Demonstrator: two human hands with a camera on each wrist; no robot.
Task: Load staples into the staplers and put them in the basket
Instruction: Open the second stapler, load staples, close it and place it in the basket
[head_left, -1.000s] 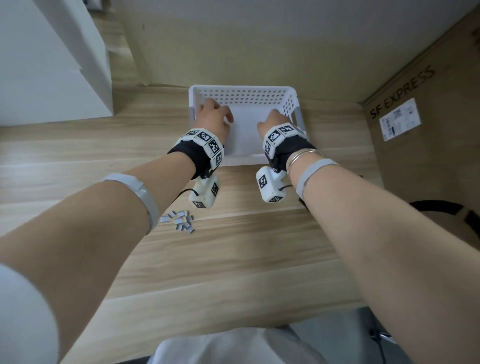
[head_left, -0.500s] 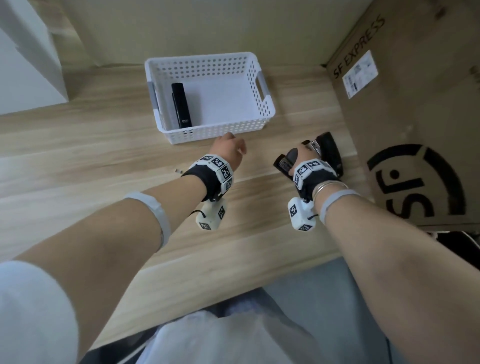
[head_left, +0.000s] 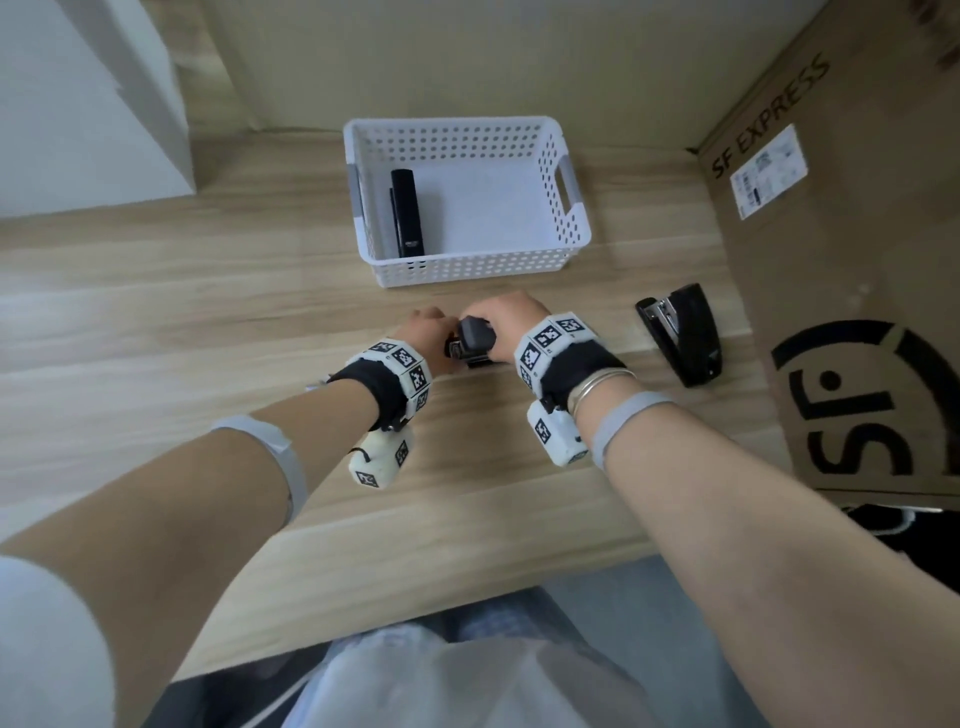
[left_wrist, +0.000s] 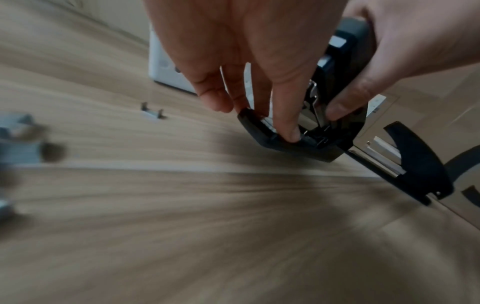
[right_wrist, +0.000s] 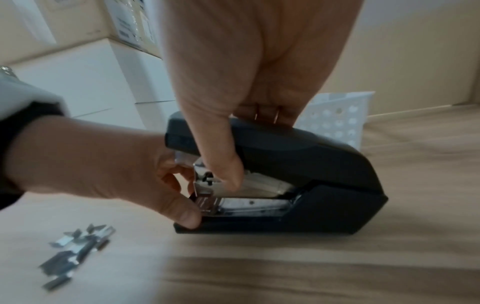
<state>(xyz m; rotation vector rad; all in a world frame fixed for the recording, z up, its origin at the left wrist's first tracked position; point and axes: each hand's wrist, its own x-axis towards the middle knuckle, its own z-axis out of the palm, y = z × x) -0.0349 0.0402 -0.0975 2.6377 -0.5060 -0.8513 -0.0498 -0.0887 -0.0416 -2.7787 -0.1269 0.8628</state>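
Observation:
A dark grey stapler (head_left: 474, 336) stands on the wooden table in front of the white basket (head_left: 571, 244). My right hand (head_left: 506, 322) grips its top from above, thumb (right_wrist: 226, 172) down the side by the metal magazine. My left hand (head_left: 431, 332) pinches the front end of its base (right_wrist: 192, 226), a fingertip (left_wrist: 293, 133) pressing into the open front. The stapler's top (right_wrist: 298, 152) is slightly raised off the base. A black stapler (head_left: 408, 213) lies inside the basket along its left wall. Loose staple strips (right_wrist: 78, 253) lie on the table to the left.
Another black stapler (head_left: 680, 332) lies open on the table at the right, close to a big cardboard box (head_left: 841, 260). A single staple strip (left_wrist: 152, 112) lies near the basket's corner (left_wrist: 166, 70). A white cabinet (head_left: 78, 104) stands at the back left.
Both hands left the basket, where a black stapler now lies. The right hand fetched the grey stapler from beside the box and brought it to the table's middle, where the left hand joined it.

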